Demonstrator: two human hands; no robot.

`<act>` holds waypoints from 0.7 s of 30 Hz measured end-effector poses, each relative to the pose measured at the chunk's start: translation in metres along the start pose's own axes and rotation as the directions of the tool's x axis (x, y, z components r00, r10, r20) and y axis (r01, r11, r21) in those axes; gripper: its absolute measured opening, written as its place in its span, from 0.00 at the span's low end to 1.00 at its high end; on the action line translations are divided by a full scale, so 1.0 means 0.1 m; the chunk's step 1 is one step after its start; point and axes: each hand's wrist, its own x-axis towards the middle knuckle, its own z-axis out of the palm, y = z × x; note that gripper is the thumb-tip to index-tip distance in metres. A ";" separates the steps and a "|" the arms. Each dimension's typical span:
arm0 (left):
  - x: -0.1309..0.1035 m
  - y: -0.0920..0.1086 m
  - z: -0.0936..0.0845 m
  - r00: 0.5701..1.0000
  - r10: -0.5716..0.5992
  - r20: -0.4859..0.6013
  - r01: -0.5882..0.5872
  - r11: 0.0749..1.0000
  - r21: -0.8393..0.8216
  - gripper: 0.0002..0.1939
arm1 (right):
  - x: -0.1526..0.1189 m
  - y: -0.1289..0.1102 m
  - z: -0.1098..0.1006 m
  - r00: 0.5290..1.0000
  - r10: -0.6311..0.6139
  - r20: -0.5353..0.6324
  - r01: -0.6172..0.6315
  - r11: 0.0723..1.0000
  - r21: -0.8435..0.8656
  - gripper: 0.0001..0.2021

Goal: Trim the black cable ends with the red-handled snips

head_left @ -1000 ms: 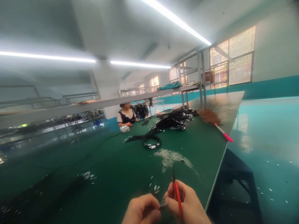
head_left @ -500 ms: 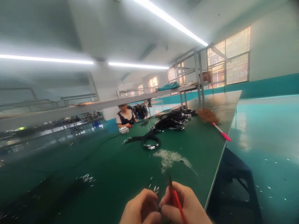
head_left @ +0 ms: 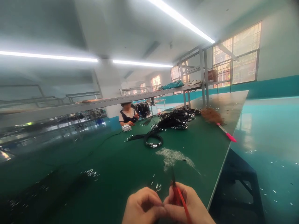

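Matt green table (head_left: 201, 155) (glossy red tool handles (head_left: 181, 199)).

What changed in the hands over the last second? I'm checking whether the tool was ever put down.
Little changed. The right hand kept the red-handled tool, and the left hand stayed pressed against it at the fingertips. The view only shifted slightly. The green table and coiled black cables stayed put.

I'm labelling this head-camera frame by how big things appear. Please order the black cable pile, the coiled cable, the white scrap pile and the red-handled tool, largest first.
1. Black cable pile.
2. White scrap pile and coiled cable: they look about alike, so I won't rank them.
3. Red-handled tool, partly hidden in the right hand and nearest the camera, so its place is unsure.
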 end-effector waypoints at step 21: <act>0.00 0.11 -0.08 0.987 0.069 0.148 -0.125 0.900 0.417 0.11 | 0.04 0.14 -0.02 0.990 -0.084 -0.113 0.073 0.992 -0.104 0.07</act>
